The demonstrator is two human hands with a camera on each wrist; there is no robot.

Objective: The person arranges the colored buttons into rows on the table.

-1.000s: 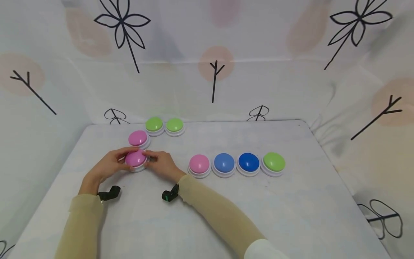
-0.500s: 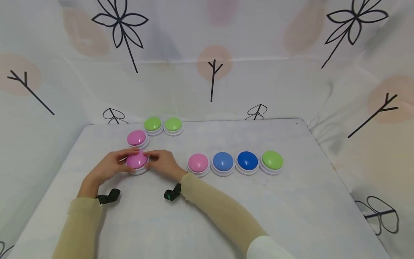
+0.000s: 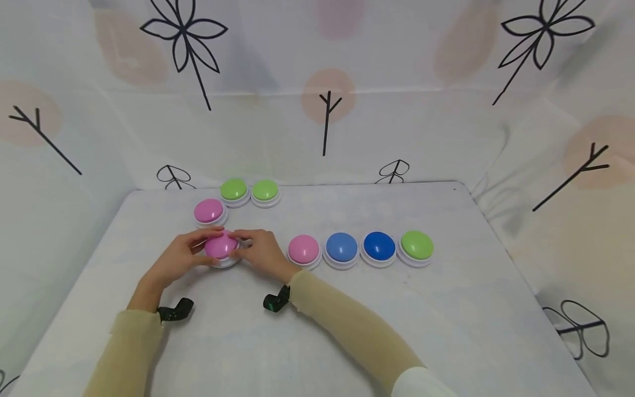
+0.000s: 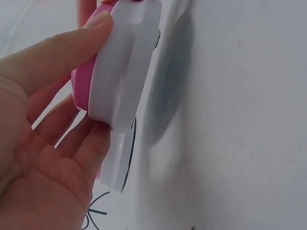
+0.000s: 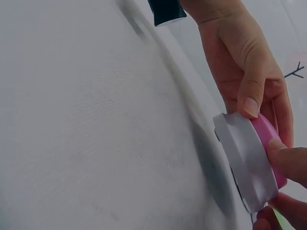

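A pink dome push button (image 3: 221,246) with a white round base is gripped from both sides. My left hand (image 3: 175,263) pinches its left side, thumb in front and fingers behind. On the opposite side, the thumb and fingers of my right hand (image 3: 266,255) pinch it too. Both wrist views show the button's white base (image 4: 127,62) raised off the tabletop, its shadow apart from it. Just behind stands another pink button (image 3: 209,210), partly overlapped by my left fingers. Farther back are two green buttons (image 3: 233,189) side by side.
To the right of my right hand, a row holds a pink button (image 3: 303,250), a light blue one (image 3: 342,247), a dark blue one (image 3: 379,246) and a green one (image 3: 416,245). A patterned cloth (image 3: 278,132) hangs behind the white table (image 3: 471,309).
Both hands have shifted a little to the right together with the pink button they hold. The other buttons keep their places.
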